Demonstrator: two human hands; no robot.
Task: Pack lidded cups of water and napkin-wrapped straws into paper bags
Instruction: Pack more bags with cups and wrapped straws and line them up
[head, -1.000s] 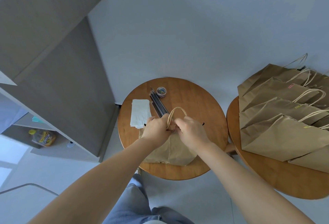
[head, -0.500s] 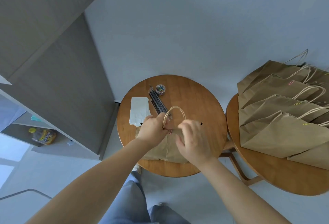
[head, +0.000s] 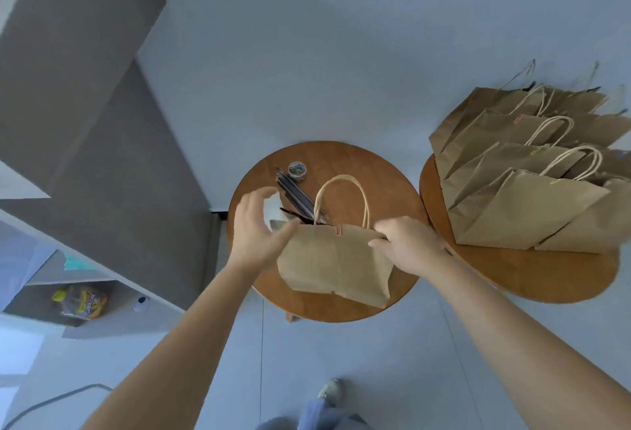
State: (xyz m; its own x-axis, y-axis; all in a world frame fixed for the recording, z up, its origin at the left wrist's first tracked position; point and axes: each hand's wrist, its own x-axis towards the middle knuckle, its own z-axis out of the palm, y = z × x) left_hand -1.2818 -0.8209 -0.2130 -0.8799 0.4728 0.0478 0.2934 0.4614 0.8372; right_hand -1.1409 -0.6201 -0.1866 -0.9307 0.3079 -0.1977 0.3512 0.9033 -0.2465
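Your right hand (head: 408, 245) pinches the top right corner of the clipped-shut paper bag (head: 336, 259) on the round surface (head: 386, 184), apparently steadying it for moving beside the finished bags (head: 522, 204), while your left hand (head: 254, 228) hovers open and empty at its left edge.

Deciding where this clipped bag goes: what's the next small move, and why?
Probably lift the paper bag across to the right table. A clip shows at its top edge, the right hand grips its top right corner, the left hand is open beside it, and other clipped bags stand there.
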